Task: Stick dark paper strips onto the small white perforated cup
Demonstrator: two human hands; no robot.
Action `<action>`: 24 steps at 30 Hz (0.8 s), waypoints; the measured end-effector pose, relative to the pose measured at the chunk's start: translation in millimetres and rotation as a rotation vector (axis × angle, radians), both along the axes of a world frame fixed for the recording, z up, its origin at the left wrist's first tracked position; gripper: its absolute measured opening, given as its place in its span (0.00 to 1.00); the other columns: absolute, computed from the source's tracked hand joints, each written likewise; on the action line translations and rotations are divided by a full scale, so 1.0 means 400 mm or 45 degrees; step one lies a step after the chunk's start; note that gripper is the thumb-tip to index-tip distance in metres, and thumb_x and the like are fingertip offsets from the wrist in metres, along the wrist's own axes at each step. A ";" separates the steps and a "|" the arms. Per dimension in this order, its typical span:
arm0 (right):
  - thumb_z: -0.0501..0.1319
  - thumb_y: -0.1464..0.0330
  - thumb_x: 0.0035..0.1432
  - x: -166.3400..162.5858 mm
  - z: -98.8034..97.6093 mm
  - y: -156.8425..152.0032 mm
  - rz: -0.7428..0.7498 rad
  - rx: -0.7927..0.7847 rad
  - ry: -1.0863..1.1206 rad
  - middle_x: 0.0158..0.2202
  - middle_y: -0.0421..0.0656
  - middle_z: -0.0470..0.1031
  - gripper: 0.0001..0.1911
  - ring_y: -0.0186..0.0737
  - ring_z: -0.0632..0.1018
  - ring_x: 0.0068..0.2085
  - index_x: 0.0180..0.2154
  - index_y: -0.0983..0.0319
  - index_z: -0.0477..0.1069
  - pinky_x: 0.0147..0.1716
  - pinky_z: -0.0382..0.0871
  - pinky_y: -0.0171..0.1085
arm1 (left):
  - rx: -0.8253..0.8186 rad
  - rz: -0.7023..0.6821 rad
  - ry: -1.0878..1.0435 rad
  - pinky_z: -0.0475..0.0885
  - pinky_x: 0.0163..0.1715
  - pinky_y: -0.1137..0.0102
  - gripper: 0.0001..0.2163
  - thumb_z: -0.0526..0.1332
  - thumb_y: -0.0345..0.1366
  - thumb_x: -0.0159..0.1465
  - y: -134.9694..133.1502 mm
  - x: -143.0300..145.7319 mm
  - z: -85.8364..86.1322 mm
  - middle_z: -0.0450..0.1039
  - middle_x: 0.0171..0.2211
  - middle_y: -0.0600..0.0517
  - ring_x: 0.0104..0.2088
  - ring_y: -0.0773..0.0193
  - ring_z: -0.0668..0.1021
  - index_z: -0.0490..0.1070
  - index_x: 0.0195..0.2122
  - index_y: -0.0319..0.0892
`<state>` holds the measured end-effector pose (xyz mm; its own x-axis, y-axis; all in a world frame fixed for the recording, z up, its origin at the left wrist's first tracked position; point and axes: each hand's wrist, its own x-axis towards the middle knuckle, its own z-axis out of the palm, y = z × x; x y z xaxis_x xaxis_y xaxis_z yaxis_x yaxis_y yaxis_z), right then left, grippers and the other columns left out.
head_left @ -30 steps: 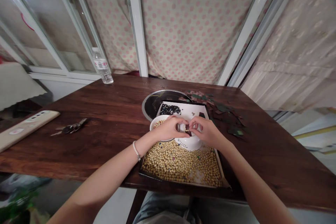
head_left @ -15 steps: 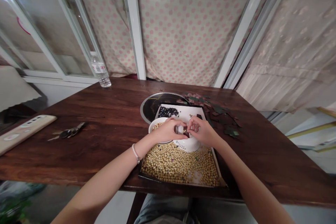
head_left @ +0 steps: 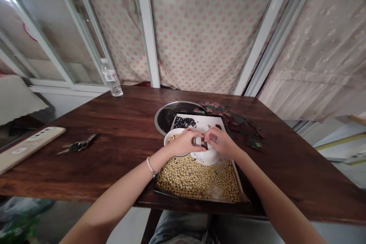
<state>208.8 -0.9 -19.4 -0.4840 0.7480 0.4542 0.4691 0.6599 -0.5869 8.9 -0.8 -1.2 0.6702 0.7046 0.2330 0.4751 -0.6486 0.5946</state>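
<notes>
A small dark piece (head_left: 203, 143), with a few pale yellow specks on it, is held in the gap between the two hands, above a white dish (head_left: 210, 158) set in the shallow tray (head_left: 204, 121). By the left hand (head_left: 184, 143) it appears to be gripped between thumb and index fingertip, with the palm behind arched in a wide, hollow curve. The right hand (head_left: 222, 142) is set on the opposite side, its fingertips pinched together at the piece's right edge; whether anything is held in that pinch cannot be told. The piece is thus placed directly left of the right fingertips and just right of the left palm, near to both. Its long axis cannot be made out. By the left hand a white bowl (head_left: 166, 138) is partly covered, and nearer the body pale round beads (head_left: 194, 179) are spread
</notes>
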 end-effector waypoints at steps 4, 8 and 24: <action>0.53 0.81 0.49 0.002 0.014 -0.012 0.102 -0.060 -0.070 0.26 0.39 0.68 0.11 0.37 0.68 0.31 0.26 0.60 0.65 0.33 0.62 0.35 | -0.031 0.021 -0.006 0.50 0.59 0.54 0.14 0.67 0.40 0.55 -0.006 0.000 0.002 0.77 0.40 0.53 0.43 0.59 0.75 0.72 0.41 0.43; 0.52 0.81 0.48 -0.005 0.016 -0.016 0.076 -0.011 -0.065 0.27 0.40 0.67 0.11 0.39 0.68 0.33 0.27 0.59 0.65 0.35 0.62 0.37 | -0.031 0.012 -0.001 0.49 0.60 0.54 0.14 0.66 0.40 0.55 -0.005 -0.001 0.000 0.76 0.41 0.53 0.42 0.60 0.76 0.72 0.41 0.43; 0.59 0.75 0.50 -0.034 0.042 -0.045 -0.041 0.052 0.267 0.28 0.39 0.72 0.07 0.38 0.70 0.33 0.26 0.59 0.63 0.34 0.62 0.37 | 0.027 0.000 0.016 0.52 0.59 0.54 0.16 0.66 0.42 0.55 -0.001 -0.003 0.000 0.76 0.41 0.51 0.43 0.58 0.75 0.70 0.43 0.42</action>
